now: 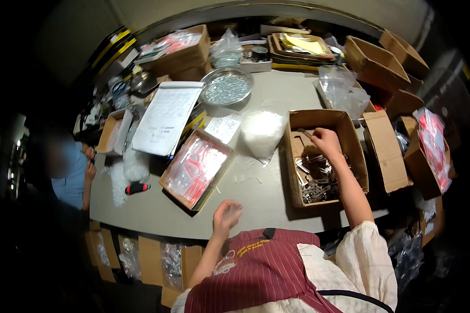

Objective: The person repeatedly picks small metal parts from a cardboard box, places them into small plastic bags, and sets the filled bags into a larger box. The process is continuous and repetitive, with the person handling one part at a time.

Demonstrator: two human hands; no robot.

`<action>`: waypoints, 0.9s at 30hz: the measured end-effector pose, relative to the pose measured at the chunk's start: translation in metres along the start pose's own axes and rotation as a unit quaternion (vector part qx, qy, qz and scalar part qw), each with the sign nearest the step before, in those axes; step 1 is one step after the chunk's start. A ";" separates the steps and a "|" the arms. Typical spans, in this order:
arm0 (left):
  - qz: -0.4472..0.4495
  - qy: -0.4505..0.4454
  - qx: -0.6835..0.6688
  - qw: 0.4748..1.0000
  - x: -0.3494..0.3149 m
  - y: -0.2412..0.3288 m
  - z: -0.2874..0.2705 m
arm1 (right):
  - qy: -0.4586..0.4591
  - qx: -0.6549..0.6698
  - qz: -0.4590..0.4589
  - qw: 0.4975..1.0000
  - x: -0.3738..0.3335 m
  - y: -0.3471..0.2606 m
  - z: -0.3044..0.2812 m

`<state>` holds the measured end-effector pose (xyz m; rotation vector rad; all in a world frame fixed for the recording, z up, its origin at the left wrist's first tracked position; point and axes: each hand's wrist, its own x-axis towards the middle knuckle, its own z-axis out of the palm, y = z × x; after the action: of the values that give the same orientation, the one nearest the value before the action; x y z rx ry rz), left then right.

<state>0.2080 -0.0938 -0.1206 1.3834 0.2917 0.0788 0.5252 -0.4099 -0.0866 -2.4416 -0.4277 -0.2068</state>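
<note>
My right hand (326, 144) reaches into an open cardboard box (293, 195) on the right, its fingers pinching a small metal piece (307, 134). Loose shiny metal parts (321, 188) lie heaped in the near part of that box. My left hand (226, 216) is above the near edge of the table, loosely curled, its fingertips smeared by motion; whether anything thin is in it I cannot make out. Just beyond it lies a shallow box (181, 201) of small clear bags with red edges (197, 169). A clear bag of white material (263, 133) stands between the two boxes.
A metal bowl (227, 100) of small shiny parts and a clipboard with paper (164, 117) sit farther back. A red and black tool (138, 188) lies on the left. Cartons (377, 62) crowd the table's edges. Another person in blue (70, 180) is at the far left.
</note>
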 end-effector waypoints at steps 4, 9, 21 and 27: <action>0.002 -0.087 0.015 0.996 0.015 0.053 0.009 | -0.068 0.358 0.066 0.929 -0.027 -0.094 -0.055; 0.054 -0.130 0.165 0.976 0.027 0.108 0.035 | -0.314 0.401 -0.027 0.860 -0.070 -0.181 -0.072; 0.104 -0.119 0.358 0.920 0.034 0.126 0.054 | -0.241 0.068 -0.232 0.940 -0.069 -0.235 -0.067; 0.090 -0.172 0.165 0.967 0.030 0.144 0.064 | -0.368 0.132 -0.212 0.896 -0.061 -0.250 -0.065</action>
<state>0.2693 -0.1210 0.0250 1.7226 -0.1181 -0.0634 0.3774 -0.2804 0.0922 -2.0478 -1.2299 0.5879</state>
